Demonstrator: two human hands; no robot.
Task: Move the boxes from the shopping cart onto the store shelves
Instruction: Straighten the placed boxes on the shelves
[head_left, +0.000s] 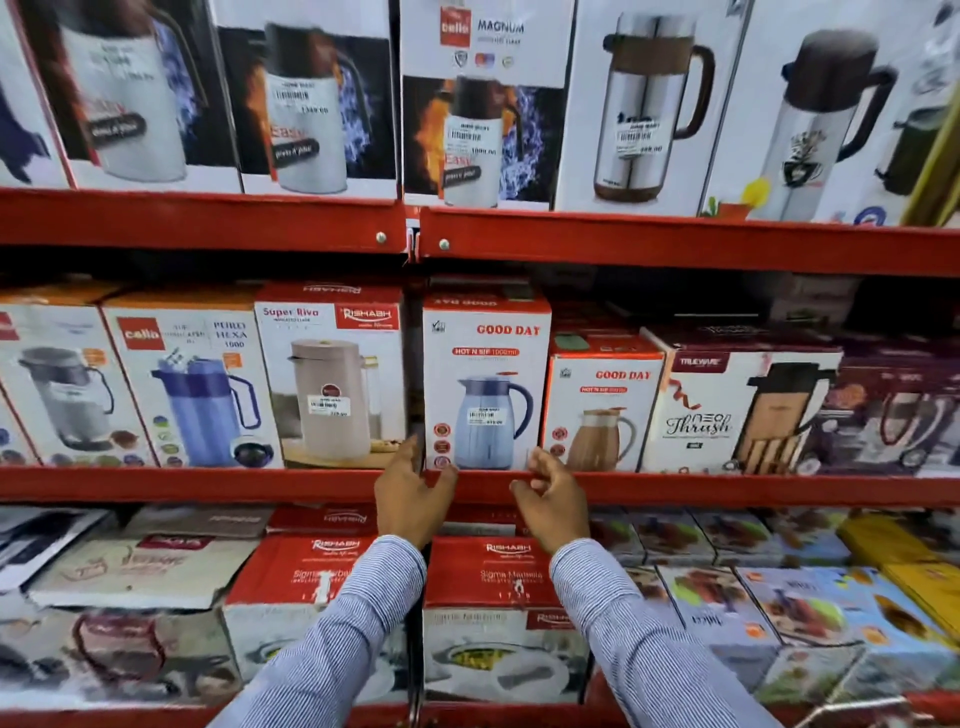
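Observation:
A white and red Good Day flask box stands upright on the middle red shelf, between a Super Riva box and a smaller Good Day box. My left hand is at its lower left corner, with fingers along the left side and the thumb on the front bottom edge. At the lower right corner is my right hand, its fingers curled and apart, just off the box front. The shopping cart is out of view.
Flask boxes fill the top shelf and the middle shelf side by side. Below my arms, red Rishabh casserole boxes and other cartons are stacked on the lower shelf. A dark gap runs above the middle row of boxes.

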